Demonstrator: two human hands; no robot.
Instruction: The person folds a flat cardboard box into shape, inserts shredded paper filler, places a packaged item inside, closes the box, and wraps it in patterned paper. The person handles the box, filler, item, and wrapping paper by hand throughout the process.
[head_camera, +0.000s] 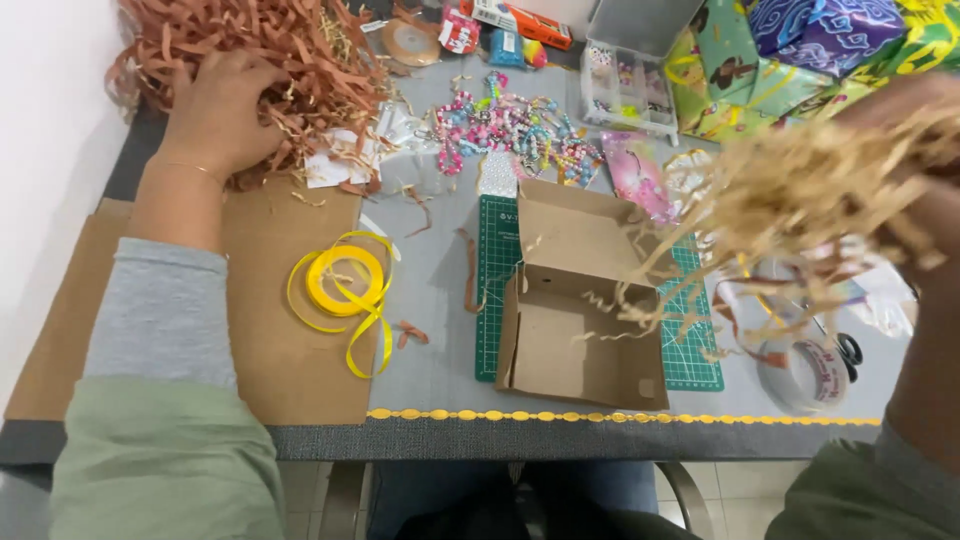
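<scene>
while my right hand (900, 110) hangs above the open cardboard box (580, 300), it grips a loose clump of straw-coloured paper shred (800, 190) — fingers closed round the top, though blur hides just how tightly. strands trail down toward the box, which sits on the green cutting mat (495, 260) at mid-table. my left hand (215, 115) lies spread, fingers sunk in the brown shred pile (250, 50) at far left; i cannot tell if it has pinched any. yellow ribbon spool (345, 280) rests on brown card (280, 330) between them. risk as i judge it: shred is springy, so strands may spill over the low walls onto the mat — or snag the bead bracelets (510, 130) behind.
</scene>
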